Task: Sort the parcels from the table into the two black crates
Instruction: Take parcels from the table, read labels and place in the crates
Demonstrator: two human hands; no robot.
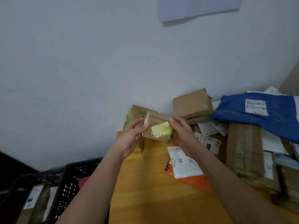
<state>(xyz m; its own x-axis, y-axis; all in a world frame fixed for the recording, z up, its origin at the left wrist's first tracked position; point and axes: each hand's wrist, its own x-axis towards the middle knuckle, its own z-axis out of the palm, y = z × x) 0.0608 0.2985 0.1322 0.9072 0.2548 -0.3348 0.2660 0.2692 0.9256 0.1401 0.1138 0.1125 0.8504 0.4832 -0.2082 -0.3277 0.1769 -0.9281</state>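
Parcel in hand: small brown cardboard parcel with a crumpled yellow label under clear tape, held up in the air above the far end of the yellow wooden table, in front of a pale wall.
Key relation: the parcel sits between the two hands, its long axis running from one hand to the other, so neither hand is plainly nearer; the black plastic crates lie low on the person's left, closer to the left arm.
Left hand: fingers curled round the parcel's left end, thumb across its near face beside a loose flap of tape.
Right hand: fingers gently bent and clasped on the right end, thumb near the top edge.
Crates: the nearer one already holds something pink; the farther one holds brown labelled parcels.
Still on the table: a blue plastic mailer, cardboard boxes, and a white-and-orange bag piled to the right.
Likely step: label check before choosing a crate.
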